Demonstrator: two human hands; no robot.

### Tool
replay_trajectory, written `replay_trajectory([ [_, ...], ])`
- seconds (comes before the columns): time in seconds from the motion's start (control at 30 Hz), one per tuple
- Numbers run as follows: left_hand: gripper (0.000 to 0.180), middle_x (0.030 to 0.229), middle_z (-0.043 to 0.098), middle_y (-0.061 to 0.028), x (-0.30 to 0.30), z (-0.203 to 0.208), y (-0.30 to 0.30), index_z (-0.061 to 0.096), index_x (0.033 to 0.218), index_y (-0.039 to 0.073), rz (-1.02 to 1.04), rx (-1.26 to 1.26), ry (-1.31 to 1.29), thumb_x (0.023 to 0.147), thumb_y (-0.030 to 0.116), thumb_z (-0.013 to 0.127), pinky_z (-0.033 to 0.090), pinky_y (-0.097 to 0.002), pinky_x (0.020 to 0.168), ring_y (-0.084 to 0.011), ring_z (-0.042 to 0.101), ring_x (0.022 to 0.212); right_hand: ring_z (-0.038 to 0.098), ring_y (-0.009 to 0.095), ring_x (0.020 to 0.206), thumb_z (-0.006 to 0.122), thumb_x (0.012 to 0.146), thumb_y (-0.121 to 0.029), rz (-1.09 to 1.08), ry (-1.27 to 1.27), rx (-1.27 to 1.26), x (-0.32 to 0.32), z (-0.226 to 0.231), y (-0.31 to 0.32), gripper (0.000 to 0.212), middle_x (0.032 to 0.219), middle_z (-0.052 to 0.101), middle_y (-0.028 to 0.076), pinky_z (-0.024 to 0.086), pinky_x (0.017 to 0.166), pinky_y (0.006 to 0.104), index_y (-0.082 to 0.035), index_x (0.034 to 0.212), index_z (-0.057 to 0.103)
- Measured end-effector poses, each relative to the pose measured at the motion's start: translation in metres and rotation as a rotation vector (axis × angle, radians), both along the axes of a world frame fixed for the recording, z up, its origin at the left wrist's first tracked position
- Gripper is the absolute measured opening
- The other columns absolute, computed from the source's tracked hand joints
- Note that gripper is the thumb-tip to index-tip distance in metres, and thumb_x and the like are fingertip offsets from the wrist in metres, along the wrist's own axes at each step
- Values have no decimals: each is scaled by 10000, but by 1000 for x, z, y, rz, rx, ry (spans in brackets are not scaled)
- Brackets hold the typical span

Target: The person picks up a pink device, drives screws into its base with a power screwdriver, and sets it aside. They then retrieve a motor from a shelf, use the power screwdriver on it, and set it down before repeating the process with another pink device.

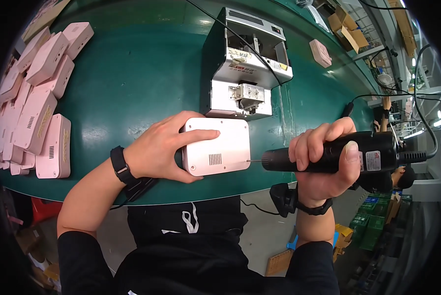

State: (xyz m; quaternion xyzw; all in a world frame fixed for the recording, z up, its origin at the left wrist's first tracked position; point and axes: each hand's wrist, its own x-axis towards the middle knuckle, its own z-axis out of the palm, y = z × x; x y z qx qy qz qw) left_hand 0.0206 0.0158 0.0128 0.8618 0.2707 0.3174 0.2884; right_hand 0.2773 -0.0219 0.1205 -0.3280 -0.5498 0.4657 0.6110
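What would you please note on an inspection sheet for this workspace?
Surface: green tabletop, whitish streaks beside the metal machine.
Job's things: pink casing, vent slots upward; black electric screwdriver, bit at the casing's near right corner.
Clutter: pile of pink casings at left; lone casing at far right.
Hands: left hand clasps the pink casing; right hand grips the screwdriver.
Cables: cord from the screwdriver's rear; thin black cable across the machine.
Surroundings: open carton, green crates, another person at right.
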Motion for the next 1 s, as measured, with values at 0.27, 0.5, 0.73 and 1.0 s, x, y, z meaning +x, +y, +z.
replay_trajectory([
  [0.27,765,1216,522,-138,-2,0,-2,576,1275,194,-1,12,0,566,279,851,508,-402,876,-330,588,1042,427,144,437,452,936,-398,36,-21,33,-5,9,8,316,631,467,38,414,485,334,-82,958,443],
  [0.5,758,1256,515,-140,-2,2,-4,584,1278,202,-3,-2,6,580,308,860,508,-403,893,-333,578,1081,448,160,471,419,964,-362,-35,72,125,-20,44,58,298,631,464,42,420,512,345,-69,975,472],
  [0.73,744,1255,513,-138,-5,-1,-2,583,1279,204,-5,-9,4,596,332,849,498,-403,908,-333,573,1082,436,153,475,413,968,-381,-166,-58,40,-28,38,75,325,630,444,30,408,513,339,-64,972,481],
  [1.0,747,1211,517,-143,-6,-3,2,572,1269,187,-24,19,-25,587,309,853,494,-406,887,-329,572,1065,461,161,466,518,905,-417,80,52,-29,-36,42,1,360,641,483,44,427,515,345,-73,990,453],
])
